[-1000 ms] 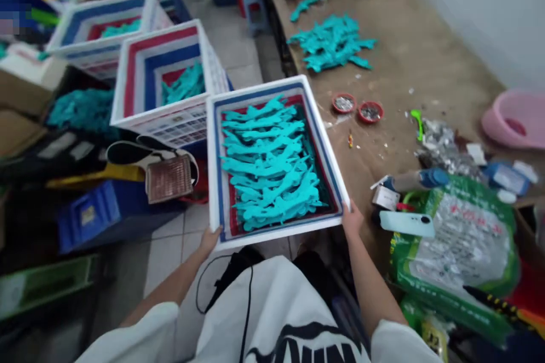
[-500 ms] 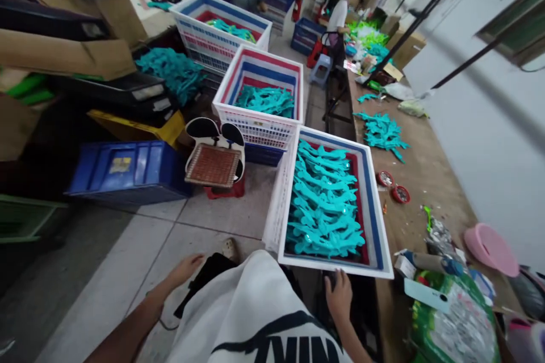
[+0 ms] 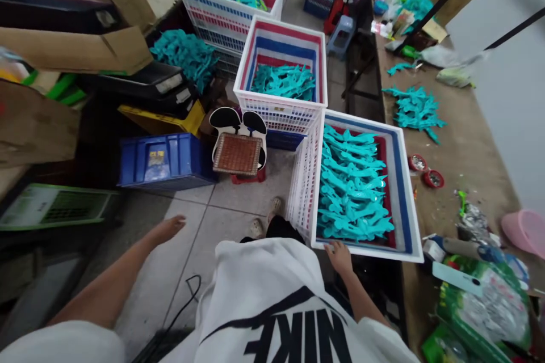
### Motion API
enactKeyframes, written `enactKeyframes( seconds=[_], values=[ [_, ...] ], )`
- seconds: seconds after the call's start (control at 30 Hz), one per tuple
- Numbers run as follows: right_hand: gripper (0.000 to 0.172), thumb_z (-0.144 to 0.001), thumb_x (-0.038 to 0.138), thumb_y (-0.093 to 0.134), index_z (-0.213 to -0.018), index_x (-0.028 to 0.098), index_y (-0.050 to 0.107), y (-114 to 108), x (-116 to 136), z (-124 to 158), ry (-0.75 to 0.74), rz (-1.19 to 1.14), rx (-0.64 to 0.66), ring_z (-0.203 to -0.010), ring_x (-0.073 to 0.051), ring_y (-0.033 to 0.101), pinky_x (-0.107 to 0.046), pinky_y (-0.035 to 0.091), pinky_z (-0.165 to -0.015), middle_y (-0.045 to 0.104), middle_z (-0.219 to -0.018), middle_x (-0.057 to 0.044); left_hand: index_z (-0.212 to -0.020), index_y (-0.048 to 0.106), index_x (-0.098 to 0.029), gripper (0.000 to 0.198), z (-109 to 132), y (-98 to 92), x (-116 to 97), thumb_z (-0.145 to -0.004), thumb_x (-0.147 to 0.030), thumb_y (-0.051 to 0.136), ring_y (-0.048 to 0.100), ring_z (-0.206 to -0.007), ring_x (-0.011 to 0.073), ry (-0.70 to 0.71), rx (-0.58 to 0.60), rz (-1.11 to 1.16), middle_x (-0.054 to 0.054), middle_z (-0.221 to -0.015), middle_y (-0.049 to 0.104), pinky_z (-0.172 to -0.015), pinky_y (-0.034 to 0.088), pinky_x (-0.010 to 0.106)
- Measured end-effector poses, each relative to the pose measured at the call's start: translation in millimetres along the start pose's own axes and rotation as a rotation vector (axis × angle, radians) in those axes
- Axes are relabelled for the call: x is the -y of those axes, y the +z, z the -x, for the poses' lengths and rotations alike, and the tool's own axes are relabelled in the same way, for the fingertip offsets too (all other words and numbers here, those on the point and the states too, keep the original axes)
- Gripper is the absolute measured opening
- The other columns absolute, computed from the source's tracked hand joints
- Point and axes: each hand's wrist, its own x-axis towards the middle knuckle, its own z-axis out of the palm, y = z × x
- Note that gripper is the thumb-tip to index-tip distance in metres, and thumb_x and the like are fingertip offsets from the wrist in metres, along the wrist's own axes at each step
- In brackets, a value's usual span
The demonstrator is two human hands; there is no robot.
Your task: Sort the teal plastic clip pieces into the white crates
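My left hand (image 3: 168, 229) is held out over the tiled floor, fingers stretched and holding nothing. At the near edge of a white plastic crate (image 3: 366, 249), my right hand (image 3: 339, 256) has its fingers curled on the rim. Striped red, white and blue sheeting lines this crate. Inside lie many turquoise plastic pieces (image 3: 353, 187), long and thin, stacked in rows. The underside of my right hand's grip is hidden.
Another lined crate (image 3: 279, 99) with turquoise pieces stands beyond, near a stool with a woven seat (image 3: 238, 154). A blue bin (image 3: 166, 161) is at left. The workbench (image 3: 472, 153) along the right holds small red dishes and bags. A black cable (image 3: 181, 309) lies on the floor.
The view has tilted down and swung left, so things sit farther right. My right hand has come up onto the crate's rim. My left hand has moved outward from my body.
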Motion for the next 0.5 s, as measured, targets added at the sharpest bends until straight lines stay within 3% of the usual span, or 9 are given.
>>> enactKeyframes(
  seconds=[0.13, 0.27, 0.37, 0.5],
  values=[
    [0.055, -0.116, 0.054, 0.049, -0.147, 0.022, 0.082, 1, 33, -11, 0.063, -0.027, 0.033, -0.135, -0.036, 0.073, -0.050, 0.048, -0.124, 0.082, -0.146, -0.018, -0.118, 0.081, -0.019, 0.036, -40, 31.1, -66, -0.093, -0.036, 0.062, 0.083, -0.129, 0.0348, 0.100, 0.146, 0.018, 0.018, -0.129, 0.088, -0.120, 0.061, 0.044],
    [0.049, -0.111, 0.056, 0.060, -0.139, 0.025, 0.085, 21, 52, -10, 0.057, -0.105, 0.015, -0.146, -0.040, 0.066, -0.059, 0.039, -0.129, 0.082, -0.147, -0.016, -0.130, 0.082, -0.020, 0.048, -50, 48.6, -111, -0.094, -0.045, 0.061, 0.080, -0.135, 0.0351, 0.165, 0.261, -0.031, 0.018, -0.138, 0.086, -0.124, 0.059, 0.046],
    [0.039, -0.105, 0.054, 0.065, -0.122, 0.027, 0.089, 33, 59, -7, 0.060, -0.144, -0.036, -0.141, -0.040, 0.066, -0.057, 0.040, -0.125, 0.085, -0.137, -0.015, -0.121, 0.084, -0.021, 0.047, -48, 33.9, -121, -0.091, -0.053, 0.067, 0.083, -0.120, 0.0407, 0.100, 0.298, -0.086, 0.018, -0.117, 0.087, -0.113, 0.064, 0.053],
    [0.031, -0.101, 0.051, 0.068, -0.109, 0.028, 0.087, 35, 62, 0, 0.084, -0.145, -0.062, -0.129, -0.039, 0.067, -0.054, 0.043, -0.115, 0.085, -0.127, -0.014, -0.096, 0.082, -0.024, 0.037, -49, -14.5, -129, -0.082, -0.058, 0.078, 0.082, -0.090, 0.0435, -0.031, 0.339, -0.102, 0.013, -0.076, 0.074, -0.081, 0.066, 0.054]
  ],
)
